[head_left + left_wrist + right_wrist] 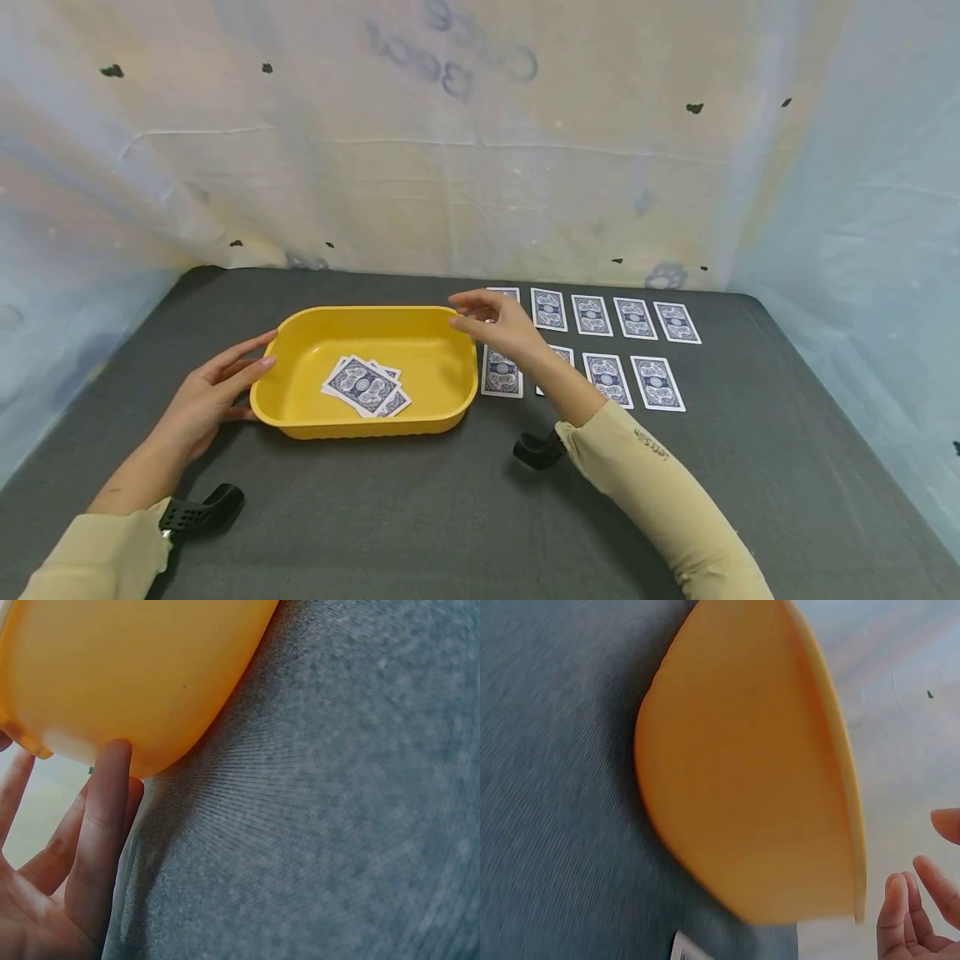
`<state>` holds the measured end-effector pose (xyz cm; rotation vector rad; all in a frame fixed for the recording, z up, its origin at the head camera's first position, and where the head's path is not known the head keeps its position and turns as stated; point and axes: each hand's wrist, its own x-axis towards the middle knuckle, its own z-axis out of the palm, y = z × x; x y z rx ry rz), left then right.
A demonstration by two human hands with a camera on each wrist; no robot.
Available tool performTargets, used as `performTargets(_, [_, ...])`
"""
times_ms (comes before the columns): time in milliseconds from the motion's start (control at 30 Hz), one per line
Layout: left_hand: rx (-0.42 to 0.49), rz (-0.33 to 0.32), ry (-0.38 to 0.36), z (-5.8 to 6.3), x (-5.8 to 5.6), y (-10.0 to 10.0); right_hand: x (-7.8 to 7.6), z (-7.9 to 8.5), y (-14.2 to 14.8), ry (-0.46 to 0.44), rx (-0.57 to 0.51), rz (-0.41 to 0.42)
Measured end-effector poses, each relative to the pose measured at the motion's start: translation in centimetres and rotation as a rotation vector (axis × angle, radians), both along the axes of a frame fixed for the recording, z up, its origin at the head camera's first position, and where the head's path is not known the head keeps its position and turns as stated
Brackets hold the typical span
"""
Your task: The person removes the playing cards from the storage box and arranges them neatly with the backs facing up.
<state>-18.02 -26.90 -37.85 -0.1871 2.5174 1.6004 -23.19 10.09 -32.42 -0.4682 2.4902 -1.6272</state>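
Note:
A yellow plastic basin [367, 429] stands on the dark cloth, left of the middle in the head view. Several playing cards [363, 386] lie face down inside it in a loose overlapping pile. My left hand [198, 408] is at the basin's left end with extended fingers touching it; the left wrist view shows a fingertip [115, 754] against the outer wall. My right hand [504, 325] hovers by the right rim, fingers loosely bent and holding nothing. In the right wrist view that hand [922, 919] appears apart from the basin [742, 765].
Right of the basin, more face-down cards [656, 384] lie in two rows, some partly hidden by my right hand and forearm. A pale patterned sheet [480, 192] hangs behind the dark table [420, 525] and along both sides.

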Motion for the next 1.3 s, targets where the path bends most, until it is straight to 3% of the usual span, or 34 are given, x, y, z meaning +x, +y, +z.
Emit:
performTargets(333, [0.004,0.002,0.001,0.0,0.0,0.1,0.0,0.0,-3.3,-0.013,-0.041,0.017])
performTargets(800, [0.034,-0.016,0.009,-0.1,-0.1,-0.1,0.3,-0.5,-7.0,-0.099,-0.102,0.05])
performTargets(1300, [0.051,-0.008,0.016,0.0,0.3,0.0,0.5,-1.5,-10.1,-0.152,-0.031,0.044])
